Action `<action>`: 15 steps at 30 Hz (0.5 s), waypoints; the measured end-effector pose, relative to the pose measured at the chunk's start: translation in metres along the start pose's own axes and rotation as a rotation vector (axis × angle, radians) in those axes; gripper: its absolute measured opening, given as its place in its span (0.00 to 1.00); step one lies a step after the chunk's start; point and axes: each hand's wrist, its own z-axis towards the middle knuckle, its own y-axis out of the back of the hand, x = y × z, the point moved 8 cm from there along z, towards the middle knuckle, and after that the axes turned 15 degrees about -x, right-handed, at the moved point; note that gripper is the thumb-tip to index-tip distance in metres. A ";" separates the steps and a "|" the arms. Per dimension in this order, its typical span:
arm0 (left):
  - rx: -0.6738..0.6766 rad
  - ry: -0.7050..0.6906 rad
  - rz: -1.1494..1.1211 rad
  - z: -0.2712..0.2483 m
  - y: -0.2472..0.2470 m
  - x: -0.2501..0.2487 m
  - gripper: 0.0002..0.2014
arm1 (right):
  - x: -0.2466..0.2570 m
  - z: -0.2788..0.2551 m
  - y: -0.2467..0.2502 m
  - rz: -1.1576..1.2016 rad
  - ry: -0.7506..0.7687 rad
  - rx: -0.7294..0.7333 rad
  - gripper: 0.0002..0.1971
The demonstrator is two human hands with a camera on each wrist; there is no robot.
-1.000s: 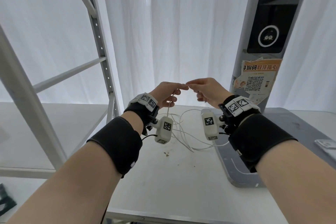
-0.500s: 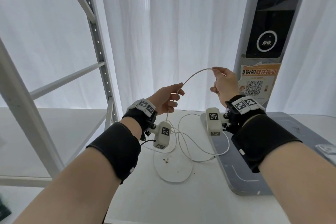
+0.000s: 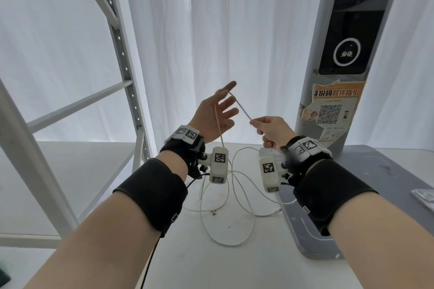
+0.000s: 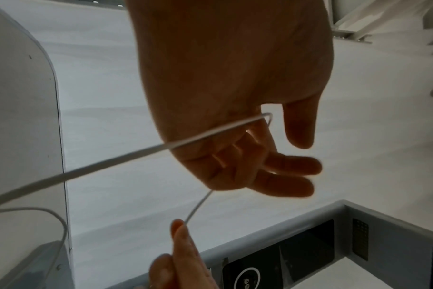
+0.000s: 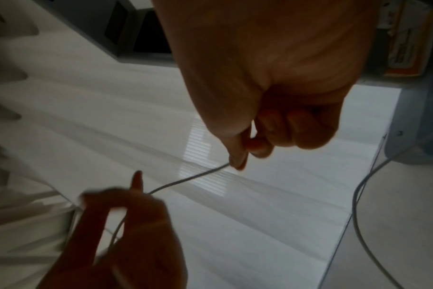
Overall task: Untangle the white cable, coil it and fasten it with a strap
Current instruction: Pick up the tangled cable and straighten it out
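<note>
White curtains behind, white table [image 3: 234,265] below, grey kiosk post [image 3: 347,54] at about 2 o'clock and a metal rack [image 3: 122,54] at 10. The cable [image 3: 225,197] is mostly still a loose mess of loops on the table, under and between the wrists, with 1 strand running up to the hands.

Left hand [image 3: 217,116] is held up with straight, spread fingers, and the cable is draped over them near the index finger, not pinched. Right hand [image 3: 272,132] is closed, pinching the cable end between thumb and forefinger at roughly 4 o'clock from the left hand, so there's a short taut bit between the 2.

My take: it's thin, light and floppy, so it'll hold no shape by itself and may slip off open fingers. Best to keep pinching near the end and wrap around the left palm. Can't spot a strap anywhere.
</note>
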 end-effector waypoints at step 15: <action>-0.493 -0.221 0.021 0.025 0.037 0.002 0.27 | 0.014 -0.035 -0.029 -0.371 0.126 0.462 0.10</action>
